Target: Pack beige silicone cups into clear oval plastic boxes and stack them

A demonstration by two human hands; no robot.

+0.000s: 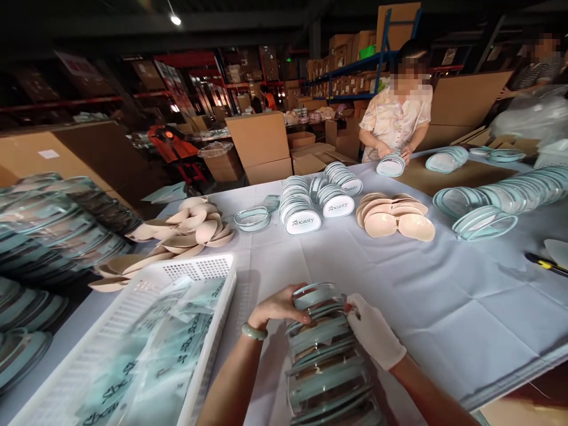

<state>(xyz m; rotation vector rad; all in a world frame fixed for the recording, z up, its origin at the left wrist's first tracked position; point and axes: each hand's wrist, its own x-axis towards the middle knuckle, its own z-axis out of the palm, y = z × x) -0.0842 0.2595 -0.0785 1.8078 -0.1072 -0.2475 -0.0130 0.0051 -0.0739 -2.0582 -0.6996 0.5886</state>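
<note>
A row of clear oval plastic cases (326,384) with teal trim runs toward me at the table's near edge. My left hand (284,305), bare with a green bangle on the wrist, is closed round the left side of the farthest cases, thumb on this side of them. On the opposite side, my right hand (373,331), in a white glove with bare fingertips, grips the edge of the farthest case. Beyond them stand bundles of similar cases with white "beauty" inserts (303,222). Nested beige bra cups (394,222) rest to the right of those.
A white plastic basket (228,296) of printed teal bags stands at left. Loose beige cups (190,225) are piled behind it, and stacked cases (53,231) rise at far left. Across the table, a co-worker (394,118) handles cases. A yellow-black cutter (548,263) lies at right.
</note>
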